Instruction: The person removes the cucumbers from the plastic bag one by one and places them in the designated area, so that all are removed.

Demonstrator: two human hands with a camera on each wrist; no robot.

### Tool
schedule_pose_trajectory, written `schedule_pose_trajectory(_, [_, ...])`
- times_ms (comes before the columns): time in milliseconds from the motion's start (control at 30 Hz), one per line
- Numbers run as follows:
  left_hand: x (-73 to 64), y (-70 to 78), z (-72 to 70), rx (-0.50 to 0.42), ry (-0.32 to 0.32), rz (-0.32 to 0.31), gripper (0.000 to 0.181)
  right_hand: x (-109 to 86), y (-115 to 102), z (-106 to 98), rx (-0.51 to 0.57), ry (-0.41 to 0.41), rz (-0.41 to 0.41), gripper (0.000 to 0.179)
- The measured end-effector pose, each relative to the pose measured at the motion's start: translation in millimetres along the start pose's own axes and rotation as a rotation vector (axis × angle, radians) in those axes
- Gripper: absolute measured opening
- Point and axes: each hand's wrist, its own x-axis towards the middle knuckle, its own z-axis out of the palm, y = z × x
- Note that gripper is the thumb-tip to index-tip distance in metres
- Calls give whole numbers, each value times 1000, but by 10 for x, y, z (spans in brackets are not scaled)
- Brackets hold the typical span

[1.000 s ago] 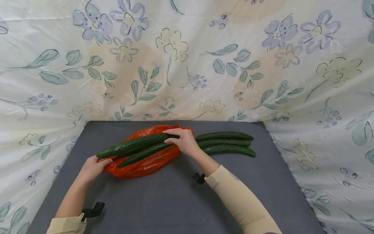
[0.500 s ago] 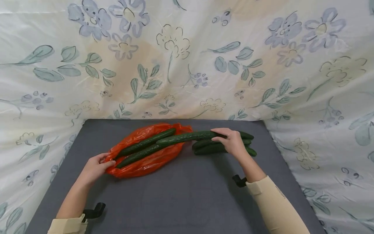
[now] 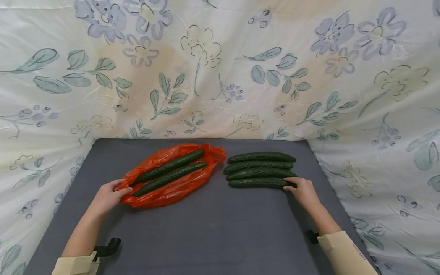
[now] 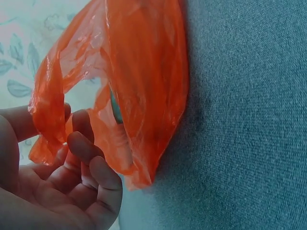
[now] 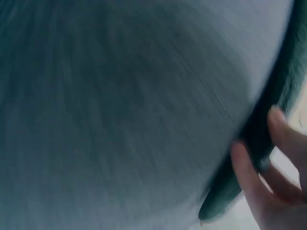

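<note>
At the left end of a red plastic bag, my left hand pinches the bag's edge; the left wrist view shows a twist of thin red plastic between its curled fingers. Two long green cucumbers lie side by side in the bag's opening. Over on the right, my right hand grips the right end of the front cucumber, which lies along a row of similar cucumbers. In the right wrist view, thumb and fingers sit on either side of that cucumber near its tip.
Behind the front one, several more cucumbers lie parallel on the grey tabletop. A flowered cloth hangs behind the table and along both sides. Black wrist mounts stick out from both cuffs.
My right hand has carried a cucumber from the bag rightward and brought it down at the front of the row. My left hand has stayed at the bag's edge.
</note>
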Motion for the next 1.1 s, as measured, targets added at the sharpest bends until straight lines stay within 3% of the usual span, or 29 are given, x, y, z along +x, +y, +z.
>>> schedule_pose_trajectory(133, [-2,-12,-3,10,-3,10,77,22,-141,100,-109,51,3,42])
schedule_pose_trajectory(333, [-9,-2,11,7,-2,16,77,57,-320,73,-225,80,9,45])
schedule_pose_trajectory(533, [-11,63,7,-5,8,10,72,114,-466,93,-85,-10,-81,48])
schedule_pose_trajectory(667, [0,86,-6,-13,21,24,68,155,-750,137,21,-13,-173,49])
schedule_pose_trajectory(733, [-1,81,-4,-7,28,24,68,202,-960,159,131,-9,-237,45])
schedule_pose_trajectory(800, [-10,67,5,4,33,20,69,258,-1233,187,332,-63,-290,39])
schedule_pose_trajectory(900, [-26,45,22,12,33,10,69,369,-1714,275,768,-262,-329,36])
schedule_pose_trajectory(1000, [-22,42,42,11,34,9,69,506,-2149,444,1157,-480,-283,39])
schedule_pose_trajectory(1067, [-23,28,42,-3,39,10,69,599,-2354,609,1251,-578,-219,41])
schedule_pose_trajectory(1100, [-22,24,41,-10,40,10,68,629,-2418,689,1234,-606,-184,41])
